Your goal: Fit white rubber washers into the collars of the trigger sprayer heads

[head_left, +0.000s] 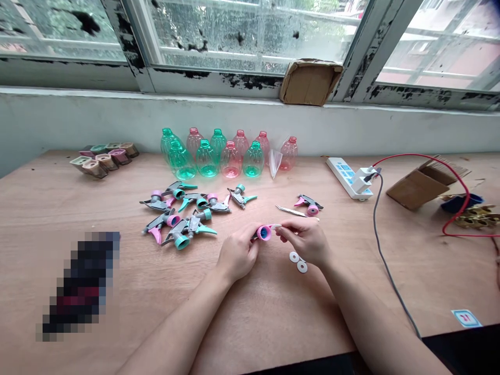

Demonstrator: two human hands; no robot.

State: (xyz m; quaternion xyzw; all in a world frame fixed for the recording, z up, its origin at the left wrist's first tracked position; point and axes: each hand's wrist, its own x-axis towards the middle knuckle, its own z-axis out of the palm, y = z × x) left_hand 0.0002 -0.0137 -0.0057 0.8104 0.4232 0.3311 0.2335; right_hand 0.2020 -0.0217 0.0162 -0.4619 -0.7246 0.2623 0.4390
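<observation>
Above the worktop, left fingers grip a probably light, stiff spray head; right fingers pinch a bendy-looking washer, rim's best.

Sprayer (pink-collared) in left hand

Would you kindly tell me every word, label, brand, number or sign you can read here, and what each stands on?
No text can be read with certainty.
Blue-bordered sticker, lower right: red marking, too blurred to read.
Power strip: any print is too small to read.
Dark pixelated object, left: nothing legible.
Bottles and spray heads: no readable lettering.
</observation>
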